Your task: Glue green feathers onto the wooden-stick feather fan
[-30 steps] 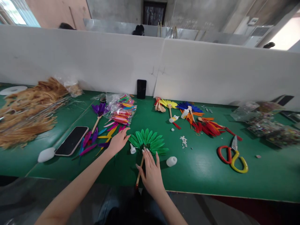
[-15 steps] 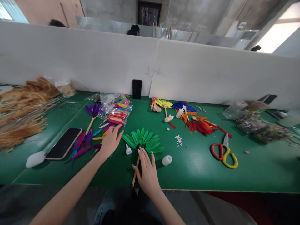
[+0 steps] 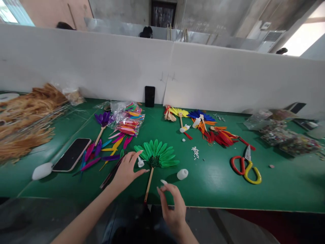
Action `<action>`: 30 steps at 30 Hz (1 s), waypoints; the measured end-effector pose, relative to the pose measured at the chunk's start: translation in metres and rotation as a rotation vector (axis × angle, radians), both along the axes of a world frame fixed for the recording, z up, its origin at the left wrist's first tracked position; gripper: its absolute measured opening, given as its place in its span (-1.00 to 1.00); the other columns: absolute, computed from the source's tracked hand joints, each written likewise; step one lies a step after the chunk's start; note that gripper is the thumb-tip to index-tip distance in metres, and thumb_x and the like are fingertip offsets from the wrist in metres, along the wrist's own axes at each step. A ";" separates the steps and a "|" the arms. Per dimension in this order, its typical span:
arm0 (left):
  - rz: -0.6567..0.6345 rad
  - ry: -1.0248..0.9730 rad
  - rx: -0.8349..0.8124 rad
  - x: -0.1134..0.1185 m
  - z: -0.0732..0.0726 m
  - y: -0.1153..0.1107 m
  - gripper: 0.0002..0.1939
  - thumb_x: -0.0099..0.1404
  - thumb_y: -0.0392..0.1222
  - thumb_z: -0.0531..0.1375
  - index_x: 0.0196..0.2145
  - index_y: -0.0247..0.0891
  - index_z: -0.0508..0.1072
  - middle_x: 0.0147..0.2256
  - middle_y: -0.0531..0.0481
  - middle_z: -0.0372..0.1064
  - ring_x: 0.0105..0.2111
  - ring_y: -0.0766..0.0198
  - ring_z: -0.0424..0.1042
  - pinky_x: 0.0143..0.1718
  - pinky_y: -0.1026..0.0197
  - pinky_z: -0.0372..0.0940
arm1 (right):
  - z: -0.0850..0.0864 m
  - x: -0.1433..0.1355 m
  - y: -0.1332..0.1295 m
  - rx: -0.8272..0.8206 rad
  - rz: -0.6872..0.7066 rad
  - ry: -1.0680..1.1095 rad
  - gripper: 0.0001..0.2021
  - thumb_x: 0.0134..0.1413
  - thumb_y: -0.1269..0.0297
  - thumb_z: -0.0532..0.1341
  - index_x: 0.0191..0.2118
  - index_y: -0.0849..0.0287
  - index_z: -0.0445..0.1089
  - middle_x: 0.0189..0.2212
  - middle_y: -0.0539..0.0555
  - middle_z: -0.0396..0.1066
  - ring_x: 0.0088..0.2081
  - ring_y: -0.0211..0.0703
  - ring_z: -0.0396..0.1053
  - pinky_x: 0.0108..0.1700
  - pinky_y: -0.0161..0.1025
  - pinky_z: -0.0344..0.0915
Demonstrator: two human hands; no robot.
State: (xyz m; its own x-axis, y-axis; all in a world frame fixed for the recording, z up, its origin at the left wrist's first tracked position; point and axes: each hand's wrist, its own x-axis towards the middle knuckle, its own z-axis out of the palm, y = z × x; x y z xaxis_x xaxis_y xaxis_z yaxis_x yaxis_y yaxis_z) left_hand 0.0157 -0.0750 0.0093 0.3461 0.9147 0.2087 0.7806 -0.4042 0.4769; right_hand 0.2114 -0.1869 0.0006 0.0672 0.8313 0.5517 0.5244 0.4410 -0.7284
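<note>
green feather fan (image 3: 160,155), lower centre: already spread at the head of its stick (image 3: 149,184); seems mostly built. loose feathers (image 3: 111,158), centre left, lie unattached. left hand (image 3: 125,173) loosely parted, seemingly empty; right hand (image 3: 175,207) near-pinched, contents can't be told.
</note>
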 end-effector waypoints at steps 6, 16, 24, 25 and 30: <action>0.079 0.073 0.069 0.008 -0.015 -0.004 -0.44 0.17 0.15 0.14 0.03 -0.21 0.24 -0.22 -0.11 0.23 -0.21 0.10 0.28 -0.18 0.09 0.22 | 0.009 0.024 -0.019 0.075 -0.127 0.047 -0.78 0.07 0.50 0.13 -0.15 0.14 0.27 -0.43 0.06 0.35 -0.37 -0.17 0.37 -0.36 -0.24 0.37; 0.085 0.176 0.042 0.013 -0.008 -0.002 -0.68 0.31 -0.16 -0.03 0.00 -0.26 0.22 -0.34 -0.06 0.34 -0.34 0.15 0.33 -0.33 0.15 0.22 | -0.014 0.066 0.008 -0.224 -0.549 -0.068 -0.40 -0.04 -0.03 0.24 0.05 0.23 0.17 -0.27 0.15 0.24 -0.31 -0.08 0.29 -0.29 -0.13 0.27; 0.257 0.399 0.102 0.023 0.003 -0.001 -0.51 0.29 0.11 -0.03 -0.01 -0.33 0.27 -0.32 -0.18 0.35 -0.28 0.04 0.36 -0.33 0.14 0.23 | -0.031 0.060 0.028 -0.268 -0.574 -0.368 -0.52 0.00 -0.18 0.09 -0.25 0.17 0.40 -0.25 0.22 0.36 -0.21 0.15 0.30 -0.19 0.04 0.13; 0.261 0.450 0.066 0.025 0.004 -0.001 -0.50 0.30 0.09 -0.03 0.02 -0.33 0.25 -0.33 -0.18 0.36 -0.29 0.04 0.37 -0.35 0.15 0.23 | -0.032 0.060 0.028 -0.264 -0.565 -0.359 -0.53 0.02 -0.17 0.08 -0.27 0.17 0.40 -0.25 0.21 0.37 -0.21 0.14 0.30 -0.19 0.04 0.13; 0.209 0.537 -0.062 0.027 0.010 -0.003 -0.54 0.32 -0.10 -0.05 0.14 -0.27 0.14 -0.40 -0.12 0.38 -0.36 0.09 0.40 -0.40 0.21 0.18 | -0.028 0.060 0.023 -0.286 -0.467 -0.219 -0.55 0.02 -0.13 0.12 -0.27 0.20 0.41 -0.24 0.23 0.39 -0.17 0.12 0.33 -0.13 0.04 0.16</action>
State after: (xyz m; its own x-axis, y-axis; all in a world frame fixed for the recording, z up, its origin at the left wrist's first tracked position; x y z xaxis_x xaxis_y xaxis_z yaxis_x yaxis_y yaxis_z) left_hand 0.0426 -0.0780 0.0189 0.1997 0.9798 -0.0026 0.9798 -0.1997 0.0099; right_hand 0.2713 -0.1638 -0.0278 0.3719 0.8589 0.3521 0.7673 -0.0710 -0.6373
